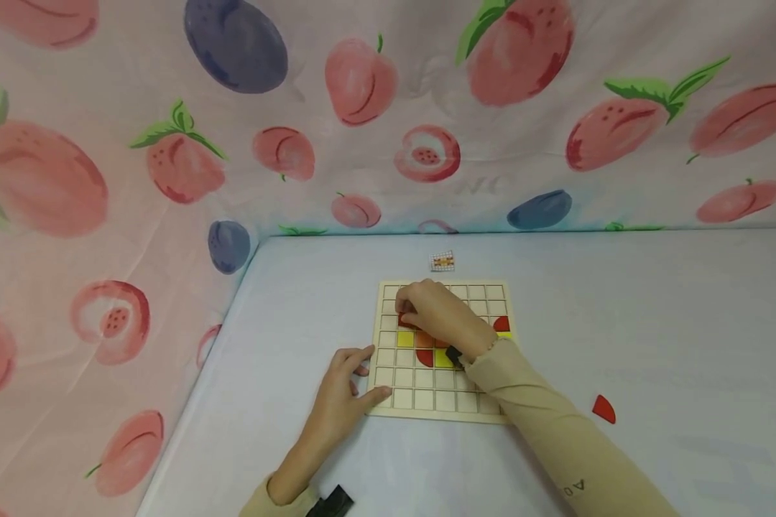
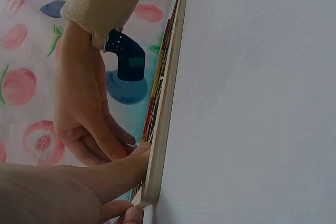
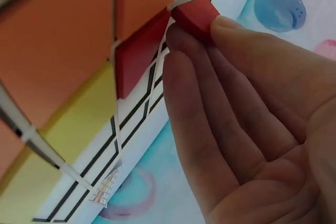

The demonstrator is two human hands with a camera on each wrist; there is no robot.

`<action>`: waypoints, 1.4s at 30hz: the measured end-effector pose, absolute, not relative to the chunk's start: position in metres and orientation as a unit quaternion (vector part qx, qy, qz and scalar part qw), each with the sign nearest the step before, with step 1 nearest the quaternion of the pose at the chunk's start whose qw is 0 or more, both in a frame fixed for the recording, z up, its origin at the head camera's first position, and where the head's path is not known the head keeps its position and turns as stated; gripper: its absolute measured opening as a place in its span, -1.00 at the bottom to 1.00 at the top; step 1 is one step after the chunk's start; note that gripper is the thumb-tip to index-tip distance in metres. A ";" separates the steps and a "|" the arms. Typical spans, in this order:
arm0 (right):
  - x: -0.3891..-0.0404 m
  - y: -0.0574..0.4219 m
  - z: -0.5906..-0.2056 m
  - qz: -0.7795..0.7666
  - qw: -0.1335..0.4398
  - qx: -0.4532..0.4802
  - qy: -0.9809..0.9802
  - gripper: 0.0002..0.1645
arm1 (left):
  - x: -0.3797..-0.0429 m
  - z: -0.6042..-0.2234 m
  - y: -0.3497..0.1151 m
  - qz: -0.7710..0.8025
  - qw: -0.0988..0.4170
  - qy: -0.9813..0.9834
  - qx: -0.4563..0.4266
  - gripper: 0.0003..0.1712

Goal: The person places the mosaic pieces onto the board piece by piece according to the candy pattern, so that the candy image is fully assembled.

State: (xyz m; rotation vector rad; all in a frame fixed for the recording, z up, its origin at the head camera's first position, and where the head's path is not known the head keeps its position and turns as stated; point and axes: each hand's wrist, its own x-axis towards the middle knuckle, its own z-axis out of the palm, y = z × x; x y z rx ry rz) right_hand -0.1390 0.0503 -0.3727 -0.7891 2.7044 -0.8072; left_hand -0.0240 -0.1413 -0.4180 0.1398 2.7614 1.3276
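My right hand [image 1: 436,309] reaches over the upper left part of a light wooden grid board [image 1: 427,414]. Between thumb and fingertips it pinches a small red tile [image 3: 197,17], held right at the grid beside a red tile [image 3: 136,56] set in the board. My left hand [image 1: 339,395] lies at the board's left edge, fingers spread, with the thumb over the lower left rim and a fingertip against the side. Yellow tiles [image 1: 405,339], orange tiles [image 3: 58,40] and a red quarter-circle tile [image 1: 425,357] fill middle squares, partly hidden by my right hand and sleeve.
A loose red quarter-circle tile [image 1: 603,409] lies on the white table to the right of the board. Behind the board is a small printed pattern card [image 1: 442,261]. Fruit-patterned cloth [image 1: 362,158] rises along the table's back and left sides.
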 end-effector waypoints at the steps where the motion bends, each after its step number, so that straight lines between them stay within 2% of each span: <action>1: -0.139 0.050 -0.373 -0.273 0.106 -0.269 0.918 -0.95 | -0.024 -0.418 -0.141 0.433 0.037 0.900 0.045 -0.25; 30: -0.138 0.046 -0.382 -0.219 0.068 -0.265 0.937 -0.93 | -0.024 -0.418 -0.141 0.430 0.039 0.901 0.045 -0.25; 42: -0.132 0.053 -0.376 -0.244 0.078 -0.273 0.927 -0.84 | -0.024 -0.418 -0.141 0.421 0.043 0.905 0.038 -0.24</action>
